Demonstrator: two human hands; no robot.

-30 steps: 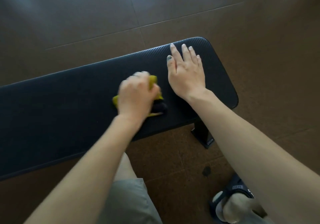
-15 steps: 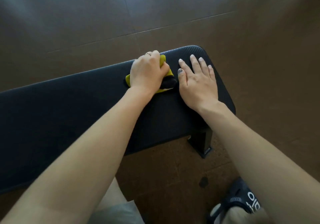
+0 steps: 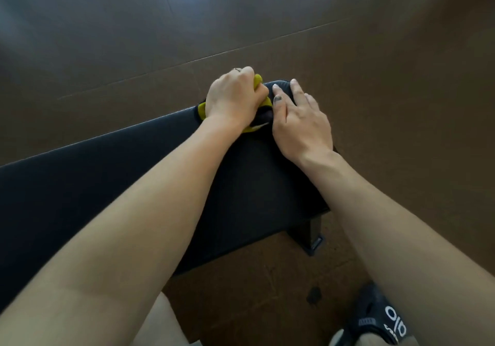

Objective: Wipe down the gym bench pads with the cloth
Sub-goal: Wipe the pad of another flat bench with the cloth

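black slipper, white mark, not legible

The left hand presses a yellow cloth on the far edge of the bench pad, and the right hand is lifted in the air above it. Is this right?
Not quite. In the head view the right hand lies flat on the bench pad, not lifted. The left hand does press the yellow cloth at the far edge.

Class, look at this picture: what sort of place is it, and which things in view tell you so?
Probably a gym or home workout room. A flat black padded bench on a dark metal leg stands on a bare brown tiled floor, and the left hand presses a yellow cloth on the pad.
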